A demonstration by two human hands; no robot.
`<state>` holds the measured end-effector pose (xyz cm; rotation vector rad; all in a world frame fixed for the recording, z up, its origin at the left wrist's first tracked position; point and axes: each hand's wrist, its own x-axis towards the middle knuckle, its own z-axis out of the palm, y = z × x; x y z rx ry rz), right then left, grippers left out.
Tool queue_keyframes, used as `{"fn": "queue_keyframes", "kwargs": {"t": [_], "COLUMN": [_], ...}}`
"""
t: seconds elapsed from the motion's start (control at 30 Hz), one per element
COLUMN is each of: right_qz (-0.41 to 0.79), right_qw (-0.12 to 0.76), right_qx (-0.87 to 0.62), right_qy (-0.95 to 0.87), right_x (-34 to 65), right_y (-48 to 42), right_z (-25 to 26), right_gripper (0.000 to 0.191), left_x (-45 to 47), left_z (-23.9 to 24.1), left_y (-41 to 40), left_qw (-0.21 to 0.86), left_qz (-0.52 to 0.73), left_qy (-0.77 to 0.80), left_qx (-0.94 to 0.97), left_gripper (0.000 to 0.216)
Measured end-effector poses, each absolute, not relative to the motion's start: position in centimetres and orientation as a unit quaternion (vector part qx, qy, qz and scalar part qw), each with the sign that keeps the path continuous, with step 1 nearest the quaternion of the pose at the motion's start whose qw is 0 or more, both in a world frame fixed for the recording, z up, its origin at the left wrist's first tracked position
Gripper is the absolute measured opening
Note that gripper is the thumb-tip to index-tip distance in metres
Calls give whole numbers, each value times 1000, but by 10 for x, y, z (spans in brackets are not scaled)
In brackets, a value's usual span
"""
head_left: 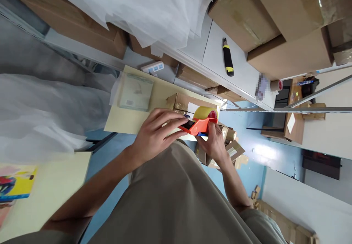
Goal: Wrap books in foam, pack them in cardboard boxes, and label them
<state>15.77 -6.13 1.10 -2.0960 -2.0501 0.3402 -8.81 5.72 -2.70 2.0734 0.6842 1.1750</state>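
Note:
In front of my waist is an orange tape gun (198, 126) carrying a roll of yellowish packing tape (205, 113). My right hand (215, 143) grips it at the right end, with the thumb and fingers wrapped round the body. My left hand (159, 132) is at the other end, its thumb below and its fingers above, the tips against the dark front part. Whether those tips also pinch the loose tape end is too small to tell. Just behind the tape gun, a small cardboard box (180, 99) rests on the pale yellow table (112, 120).
On the table lies a clear flat packet (136, 92). A black and yellow utility knife (228, 58) is on the grey shelf (214, 42), near large cardboard boxes (297, 53). White plastic film (154, 6) drapes over the shelf; a power strip (153, 67) is below it.

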Motion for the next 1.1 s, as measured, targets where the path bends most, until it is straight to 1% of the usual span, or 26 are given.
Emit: {"fn": "queue_keyframes", "kwargs": {"t": [0.07,0.17,0.23,0.4,0.5,0.57,0.67,0.77,0.87,0.97,1.1], "right_qz": [125,163,205,341,393,399,375,373,397,407,401], "right_qw": [68,27,0,-57,-104,-146,-209,-248,-258,-258,-272], "right_qx": [-704,-708,-718,-745,-747,-743,-729,-712,-700,-699,-729], "right_qy": [-696,-687,-665,-570,-526,-518,-533,-541,-535,-529,-484], "right_x": [153,146,141,130,127,129,133,136,137,145,171], "right_y": [-60,-59,-57,-41,-27,-19,-10,-2,6,13,17], "right_z": [18,31,43,74,83,84,87,99,123,152,186], "right_gripper": [36,44,49,61,62,62,61,61,65,70,72], "left_x": [-94,-103,-106,-101,-93,-89,-83,-72,-61,-60,-76], "left_z": [-29,-29,-30,-44,-62,-75,-91,-94,-87,-86,-112], "left_y": [61,69,75,81,76,69,56,45,42,51,77], "left_qw": [370,464,538,725,789,813,838,853,860,845,808], "left_qz": [432,397,361,235,211,208,205,213,224,246,291], "left_qy": [257,251,260,292,310,316,307,285,267,283,356], "left_qx": [782,751,716,578,487,443,402,381,373,380,369], "left_gripper": [36,31,31,49,59,63,64,63,60,61,68]}}
